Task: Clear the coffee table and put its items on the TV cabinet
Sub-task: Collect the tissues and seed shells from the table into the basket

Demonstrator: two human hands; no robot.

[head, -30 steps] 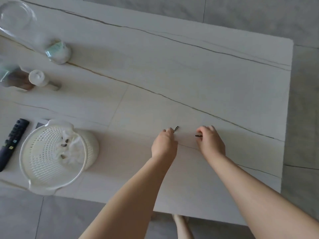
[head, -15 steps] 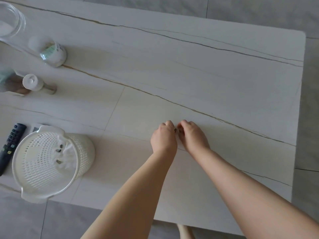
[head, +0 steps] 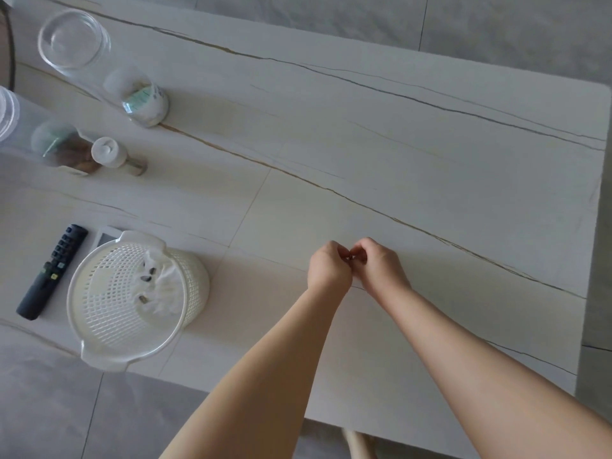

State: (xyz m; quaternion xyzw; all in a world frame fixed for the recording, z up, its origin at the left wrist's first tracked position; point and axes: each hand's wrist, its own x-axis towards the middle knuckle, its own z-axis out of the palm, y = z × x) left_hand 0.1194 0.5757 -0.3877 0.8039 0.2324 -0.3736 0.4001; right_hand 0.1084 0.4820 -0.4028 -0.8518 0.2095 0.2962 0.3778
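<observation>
A big pale table point(head: 381, 154) with thin dark lines fills most of the view, and grey floor point(head: 43, 409) shows around it. Near the left front edge stands a white basket point(head: 132, 303) full of little holes, with crumpled white paper point(head: 162, 286) and a few small dark bits inside. Far back on the left stands a clear glass jar point(head: 73, 44), and just in front of it a small clear cup point(head: 142, 97) with green print. A brown bottle point(head: 66, 154) lies on its side, with a small white-capped bottle point(head: 112, 155) touching it. A black remote point(head: 51, 271) lies just left of the basket, and a white flat thing point(head: 106, 235) peeks out behind the basket. Both bare arms reach over the front of the table. The left hand point(head: 328, 266) and the right hand point(head: 381, 263) meet, fingers curled. Each grip is pressed together, and a tiny dark thing point(head: 350, 257) shows between the fingertips. I cannot tell which hand holds it.
</observation>
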